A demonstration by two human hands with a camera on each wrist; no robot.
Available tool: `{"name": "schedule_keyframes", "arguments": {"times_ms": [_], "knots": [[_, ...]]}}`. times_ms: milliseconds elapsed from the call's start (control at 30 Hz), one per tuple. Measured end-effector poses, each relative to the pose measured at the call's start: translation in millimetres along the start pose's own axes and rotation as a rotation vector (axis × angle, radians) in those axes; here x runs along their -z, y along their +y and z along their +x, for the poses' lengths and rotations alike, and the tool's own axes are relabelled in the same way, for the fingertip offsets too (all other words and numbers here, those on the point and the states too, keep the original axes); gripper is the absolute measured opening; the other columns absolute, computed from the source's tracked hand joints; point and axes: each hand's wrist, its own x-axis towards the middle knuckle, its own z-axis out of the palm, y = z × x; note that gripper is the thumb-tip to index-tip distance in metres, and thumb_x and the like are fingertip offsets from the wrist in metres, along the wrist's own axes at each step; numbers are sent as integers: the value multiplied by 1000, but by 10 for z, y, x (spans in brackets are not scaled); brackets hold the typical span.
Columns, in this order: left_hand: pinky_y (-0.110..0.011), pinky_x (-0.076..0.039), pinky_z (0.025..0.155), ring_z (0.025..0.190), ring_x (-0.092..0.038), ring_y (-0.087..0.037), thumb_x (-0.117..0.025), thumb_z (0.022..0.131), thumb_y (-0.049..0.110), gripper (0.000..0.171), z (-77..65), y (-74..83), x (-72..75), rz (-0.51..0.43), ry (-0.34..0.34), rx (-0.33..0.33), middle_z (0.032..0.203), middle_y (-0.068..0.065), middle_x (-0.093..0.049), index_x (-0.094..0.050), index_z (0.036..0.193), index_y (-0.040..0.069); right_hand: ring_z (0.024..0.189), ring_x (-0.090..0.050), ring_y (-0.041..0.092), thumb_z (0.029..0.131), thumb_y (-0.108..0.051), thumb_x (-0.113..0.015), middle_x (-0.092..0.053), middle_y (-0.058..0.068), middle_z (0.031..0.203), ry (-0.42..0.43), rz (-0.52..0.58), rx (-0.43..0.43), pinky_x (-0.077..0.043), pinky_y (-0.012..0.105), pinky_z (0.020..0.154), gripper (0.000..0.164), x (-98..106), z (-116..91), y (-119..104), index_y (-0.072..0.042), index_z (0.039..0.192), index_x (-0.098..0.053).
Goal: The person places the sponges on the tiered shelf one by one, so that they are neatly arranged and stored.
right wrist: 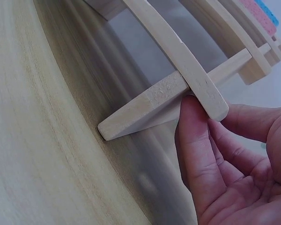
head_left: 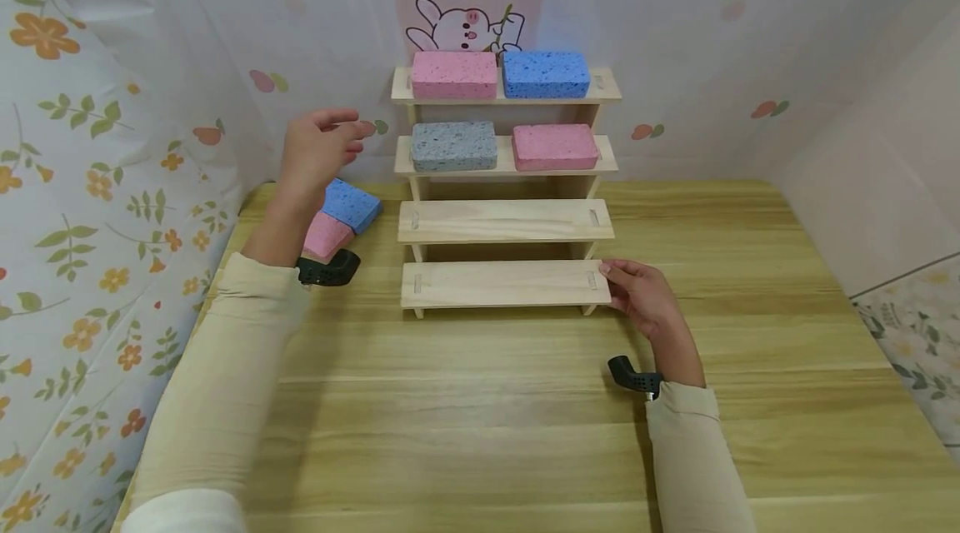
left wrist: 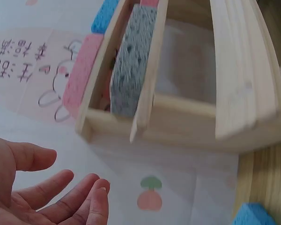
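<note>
A wooden tiered rack [head_left: 507, 283] with several stepped shelves stands on the table. Its top shelf carries a pink sponge [head_left: 454, 75] and a blue sponge [head_left: 546, 74]; on the shelf below lie a grey sponge [head_left: 453, 146] and another pink sponge [head_left: 555, 147]. The two lower shelves are bare. My right hand [head_left: 641, 293] pinches the right end of the lowest shelf between thumb and fingers, as the right wrist view also shows. Raised left of the rack, my left hand [head_left: 322, 146] holds nothing, its fingers loosely bent and apart from the sponges.
Beneath my left forearm, a second blue sponge [head_left: 351, 205] and a further pink sponge [head_left: 327, 235] lie on the table [head_left: 480, 416], partly hidden by the arm. A patterned cloth [head_left: 315, 25] hangs close behind the rack, and another runs along the left side.
</note>
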Motion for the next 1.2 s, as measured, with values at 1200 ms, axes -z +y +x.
{"name": "schedule_keyframes", "arguments": {"times_ms": [1200], "knots": [[-18,-50,74,83,-55,-7,-51,98,12,45,366,-1275,725,148,59,256,109,-4,-52,-46,140,-4,73,-62,7,96,-25,-63,-66,-4,87,20,-13,-7,-51,18,57,24,2,41,39,-8,113,-60]]}}
